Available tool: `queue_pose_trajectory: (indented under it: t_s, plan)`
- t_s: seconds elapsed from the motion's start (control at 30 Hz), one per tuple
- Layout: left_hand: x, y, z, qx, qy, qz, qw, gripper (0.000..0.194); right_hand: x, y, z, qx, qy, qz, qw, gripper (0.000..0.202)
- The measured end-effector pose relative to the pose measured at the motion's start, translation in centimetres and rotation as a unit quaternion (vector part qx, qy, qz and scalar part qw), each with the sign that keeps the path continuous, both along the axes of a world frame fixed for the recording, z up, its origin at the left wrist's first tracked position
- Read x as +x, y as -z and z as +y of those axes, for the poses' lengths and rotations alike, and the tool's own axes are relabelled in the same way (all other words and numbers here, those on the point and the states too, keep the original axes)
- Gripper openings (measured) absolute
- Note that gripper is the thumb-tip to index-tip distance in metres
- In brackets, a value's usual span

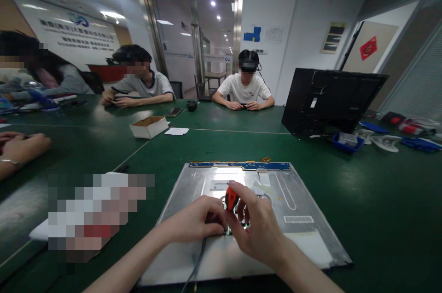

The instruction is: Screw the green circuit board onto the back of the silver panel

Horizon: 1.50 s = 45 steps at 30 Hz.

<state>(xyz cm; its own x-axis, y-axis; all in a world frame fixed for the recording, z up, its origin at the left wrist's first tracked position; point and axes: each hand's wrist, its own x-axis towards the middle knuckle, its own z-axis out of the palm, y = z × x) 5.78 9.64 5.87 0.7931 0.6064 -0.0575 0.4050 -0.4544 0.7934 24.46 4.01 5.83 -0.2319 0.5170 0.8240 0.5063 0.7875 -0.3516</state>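
Observation:
A silver flat display panel (297, 242) lies on the green table, its metal back facing up. My right hand (257, 221) is closed around the orange and black handle of a screwdriver (231, 198), held upright over the panel's middle. The tool's tip is hidden behind my fingers. Close beside it, my left hand (198, 217) has its fingers bent together at a small circuit board, mostly covered by both hands. What they pinch, if anything, cannot be made out. A dark cable (197, 263) runs from under my left hand toward the panel's near edge. A blue circuit strip (241, 165) lines the far edge.
Left of the panel lies a blurred-out flat object (93, 215). Farther off are an open white box (149, 127) and a paper (177, 131). A black monitor (331, 100) and a blue tray (348, 142) stand at right. Several people sit around the table.

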Motion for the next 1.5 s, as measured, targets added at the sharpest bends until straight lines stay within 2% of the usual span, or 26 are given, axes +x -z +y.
queue_pose_trajectory:
  t_s: [0.17, 0.37, 0.53, 0.77, 1.0, 1.1, 1.27, 1.37, 1.5]
  plan:
    - [-0.04, 0.25, -0.07, 0.01, -0.006, 0.008, 1.0, 0.009, -0.01, -0.01, 0.08, -0.002, -0.005, -0.004, 1.0, 0.045]
    - [0.02, 0.02, 0.03, 0.017, 0.003, 0.011, 1.0, 0.01, 0.32, 0.02, -0.1, -0.015, -0.043, -0.007, 0.999, 0.057]
    - [-0.03, -0.32, 0.05, -0.006, 0.006, 0.012, 1.0, 0.006, 0.2, 0.03, -0.18, -0.011, -0.022, -0.006, 1.0, 0.054]
    - [-0.07, -0.04, 0.2, -0.009, 0.007, 0.01, 1.0, 0.005, 0.01, -0.08, 0.03, 0.005, -0.001, 0.0, 1.0, 0.045]
    - [0.1, -0.14, -0.23, 0.012, 0.001, -0.009, 1.0, 0.008, 0.15, -0.18, -0.22, -0.009, -0.03, -0.002, 1.0, 0.054]
    - [0.08, -0.2, -0.08, 0.003, 0.008, -0.006, 1.0, 0.011, 0.15, -0.04, -0.21, -0.006, -0.012, -0.002, 1.0, 0.052]
    - [0.02, -0.1, 0.23, -0.004, 0.008, 0.0, 1.0, 0.006, 0.07, 0.02, 0.03, 0.009, 0.01, -0.006, 1.0, 0.046]
    - [0.05, -0.03, 0.14, 0.002, 0.003, 0.001, 1.0, 0.009, 0.06, -0.08, 0.08, 0.019, 0.0, -0.017, 1.0, 0.047]
    - [0.14, -0.16, -0.04, 0.002, 0.0, 0.0, 1.0, 0.005, 0.12, -0.1, -0.13, -0.006, -0.023, -0.01, 1.0, 0.056]
